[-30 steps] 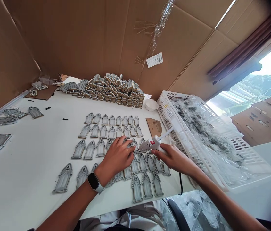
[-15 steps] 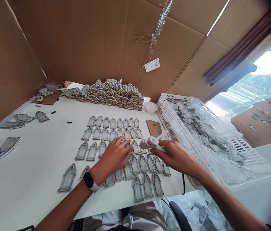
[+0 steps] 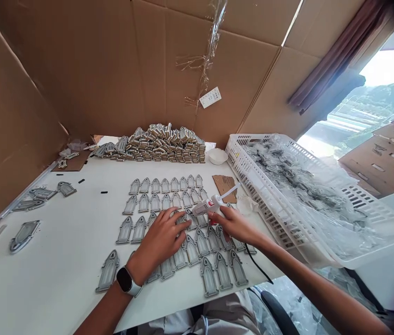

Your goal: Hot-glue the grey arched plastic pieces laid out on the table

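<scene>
Daylight glares through window (image 3: 390,70); right edge dark.

Near the table's (image 3: 64,274) front edge, the left hand (image 3: 164,232) is covering several pieces (image 3: 126,230), leaving unclear whether it is touching any. The right hand (image 3: 237,225) is hiding most of the glue gun's (image 3: 207,206) handle, and the tip is showing too small for telling whether it is meeting a piece. The cable (image 3: 259,268) is running out of sight at the front edge; both forearms (image 3: 103,304) are leaving the view below. Along the back edge, the heap's (image 3: 169,146) pieces are hiding one another. Beside the right edge, crumpled plastic (image 3: 326,223) is veiling the crate's (image 3: 253,186) contents. The label's (image 3: 210,97) writing is appearing illegibly small. The table's front left corner is lying outside the view.
</scene>
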A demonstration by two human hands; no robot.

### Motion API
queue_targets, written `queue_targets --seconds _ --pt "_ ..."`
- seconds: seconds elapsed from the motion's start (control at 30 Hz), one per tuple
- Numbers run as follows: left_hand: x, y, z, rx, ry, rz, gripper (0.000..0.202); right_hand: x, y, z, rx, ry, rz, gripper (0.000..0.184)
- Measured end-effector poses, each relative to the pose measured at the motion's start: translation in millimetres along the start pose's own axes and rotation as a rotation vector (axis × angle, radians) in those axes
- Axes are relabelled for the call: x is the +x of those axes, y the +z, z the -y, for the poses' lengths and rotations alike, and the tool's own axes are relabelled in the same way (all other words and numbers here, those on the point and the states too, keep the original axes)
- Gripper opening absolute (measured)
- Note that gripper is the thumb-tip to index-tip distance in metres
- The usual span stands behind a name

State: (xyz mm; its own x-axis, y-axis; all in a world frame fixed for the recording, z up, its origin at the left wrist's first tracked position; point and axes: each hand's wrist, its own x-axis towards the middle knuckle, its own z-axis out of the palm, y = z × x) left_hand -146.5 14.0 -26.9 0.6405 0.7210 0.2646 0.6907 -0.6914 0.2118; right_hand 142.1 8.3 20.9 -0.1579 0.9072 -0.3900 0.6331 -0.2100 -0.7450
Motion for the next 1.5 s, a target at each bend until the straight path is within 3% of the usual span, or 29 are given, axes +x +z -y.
queue_targets --seconds 0.23,0.43,0.73,0.87,0.97,1.13,1.3,1.5 --pt "-2 -0.5 -2 -0.011 -0.011 -0.008 0.037 -1 -3 0 -0.121 -0.003 -0.026 0.075" --pt "-2 2.4 -4 -0.011 -0.018 -0.019 0.036 -2 1 6 -0.387 -0.051 -0.158 0.068" --pt "-2 0.7 -6 0.000 -0.017 -0.024 0.036 -6 -16 66 -0.608 -0.132 -0.083 0.052" --pt "-2 -0.4 -7 0.006 -0.018 -0.029 0.036 -4 -28 77 -0.594 -0.144 -0.052 0.046" --pt "-2 0.3 -8 0.006 -0.026 -0.034 0.035 -10 -40 69 -0.507 -0.134 -0.023 0.054" --pt "0 2.0 -9 -0.009 -0.036 -0.034 0.034 -23 -50 35 -0.273 -0.022 0.083 0.075" --pt "0 3.2 -8 -0.023 -0.039 -0.036 0.034 -23 -38 12 -0.090 0.049 0.123 0.083" --pt "0 4.1 -8 -0.017 -0.046 -0.041 0.036 -23 -26 8 0.005 0.085 0.139 0.086"
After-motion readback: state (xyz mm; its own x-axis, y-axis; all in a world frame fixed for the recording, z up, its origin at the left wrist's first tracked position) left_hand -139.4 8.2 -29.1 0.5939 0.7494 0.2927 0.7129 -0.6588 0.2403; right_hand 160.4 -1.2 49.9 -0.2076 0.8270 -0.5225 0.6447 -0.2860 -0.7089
